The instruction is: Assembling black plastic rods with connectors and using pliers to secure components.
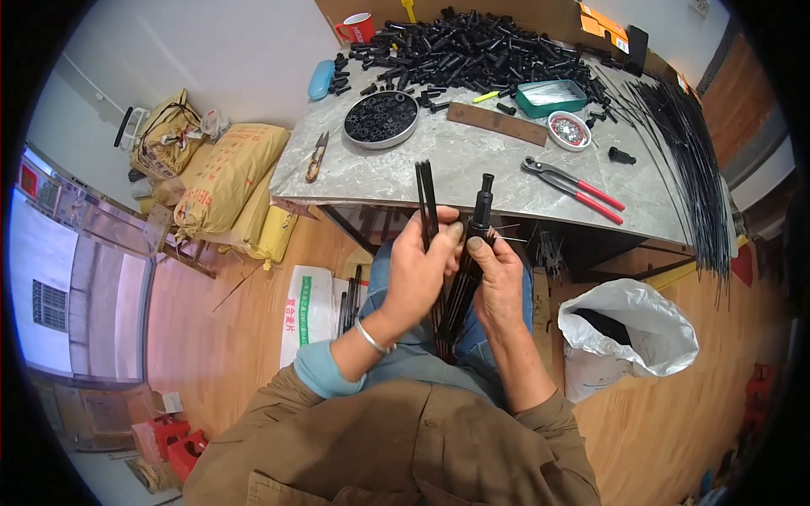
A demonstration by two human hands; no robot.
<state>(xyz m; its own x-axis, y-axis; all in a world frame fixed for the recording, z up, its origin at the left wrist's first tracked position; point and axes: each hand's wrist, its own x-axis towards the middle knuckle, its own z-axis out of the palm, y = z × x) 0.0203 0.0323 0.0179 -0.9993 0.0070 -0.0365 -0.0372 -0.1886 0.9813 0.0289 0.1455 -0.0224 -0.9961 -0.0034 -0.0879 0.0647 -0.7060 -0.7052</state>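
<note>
In front of my lap, my left hand (422,266) is closed around a bundle of thin black rods (426,190), whose ends stick up above the fingers. Beside it, my right hand (499,278) grips a black tubular plastic fitting (483,202), held nearly upright below the table's front edge. More dark rods (456,308) run down from the fitting between my wrists toward my lap. Thin bright wires (511,237) poke out by the right fingers. How the rods join the fitting is hidden by my fingers.
The grey table (405,181) bears a heap of black fittings (472,55), a round tray of small black parts (380,118), red-handled pincers (574,190), a knife (317,158) and long black rods (675,143). A white sack (629,337) stands at right; yellow sacks (232,181) lie left.
</note>
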